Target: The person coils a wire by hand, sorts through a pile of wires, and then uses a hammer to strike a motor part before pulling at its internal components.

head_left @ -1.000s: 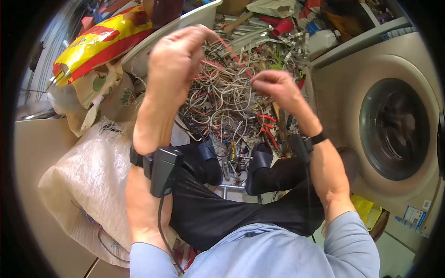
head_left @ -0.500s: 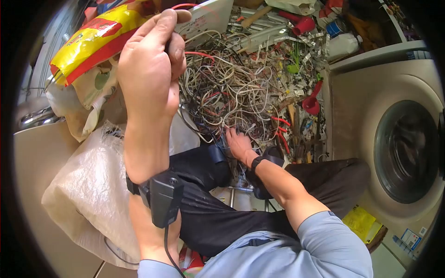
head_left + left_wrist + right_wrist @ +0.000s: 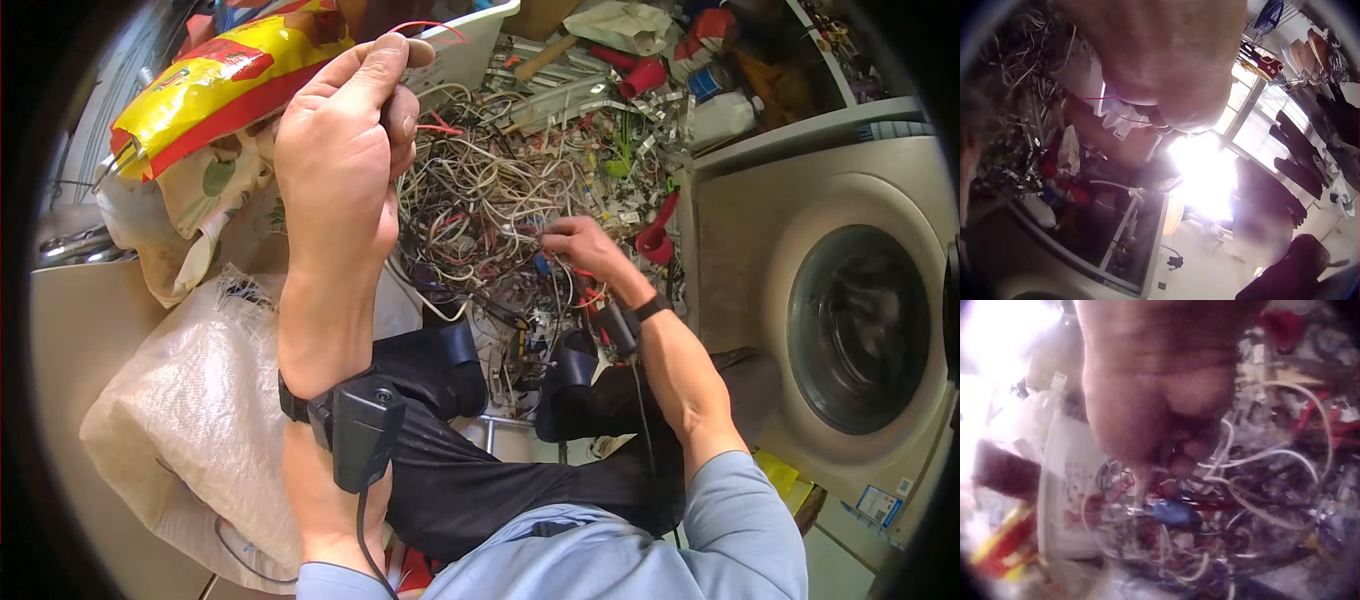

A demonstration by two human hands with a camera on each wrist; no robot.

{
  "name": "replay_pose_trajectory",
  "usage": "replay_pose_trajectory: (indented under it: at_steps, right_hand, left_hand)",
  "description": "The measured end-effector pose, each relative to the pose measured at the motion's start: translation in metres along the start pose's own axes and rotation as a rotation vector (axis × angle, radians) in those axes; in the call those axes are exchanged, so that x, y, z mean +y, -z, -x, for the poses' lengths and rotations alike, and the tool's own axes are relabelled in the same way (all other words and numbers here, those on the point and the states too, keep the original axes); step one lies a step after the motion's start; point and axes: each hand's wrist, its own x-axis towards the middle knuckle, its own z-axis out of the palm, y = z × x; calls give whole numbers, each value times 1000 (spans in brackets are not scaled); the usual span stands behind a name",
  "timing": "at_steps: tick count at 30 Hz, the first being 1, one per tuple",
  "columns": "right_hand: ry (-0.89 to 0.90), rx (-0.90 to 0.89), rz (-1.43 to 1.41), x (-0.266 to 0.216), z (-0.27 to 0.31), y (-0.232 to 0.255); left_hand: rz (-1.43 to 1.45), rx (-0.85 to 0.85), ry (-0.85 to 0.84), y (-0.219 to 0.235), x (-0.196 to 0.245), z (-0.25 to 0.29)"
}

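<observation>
At ten o'clock a yellow bag (image 3: pixel 215 85) lies by the sack (image 3: pixel 190 400); the left hand (image 3: pixel 340 160), raised at eleven, pinches a thin red wire (image 3: pixel 425 27) between thumb and fingers. At one o'clock the right hand (image 3: pixel 580 245) has its fingers curled into the wire pile (image 3: pixel 500 190), seemingly gripping strands. Judging by the large tangle, most sorting remains, with one wire freed.

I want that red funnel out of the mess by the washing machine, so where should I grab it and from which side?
Probably take the red funnel by its wide cone, coming down from above on the side toward the washing machine. The tangle of wires crowds its other side, where the right hand is working, and its narrow spout looks partly buried among scraps.
</observation>
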Motion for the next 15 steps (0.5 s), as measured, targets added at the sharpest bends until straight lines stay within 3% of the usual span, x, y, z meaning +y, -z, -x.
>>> replay_pose_trajectory:
  at_steps: [3, 8, 12, 15]
  right_hand:
    - [21, 0, -131, -24, 21, 27]
    - [15, 1, -5, -30, 39, 34]
    - [52, -7, -168, -29, 50, 31]
    - [35, -11, -521, -21, 51, 25]
  left_hand:
    - [26, -11, -4, -2, -1, 0]
    - [42, -12, -4, -5, -5, -3]
    - [-26, -53, 20, -7, -6, -1]
    - [-58, -43, 20, -12, -5, 1]
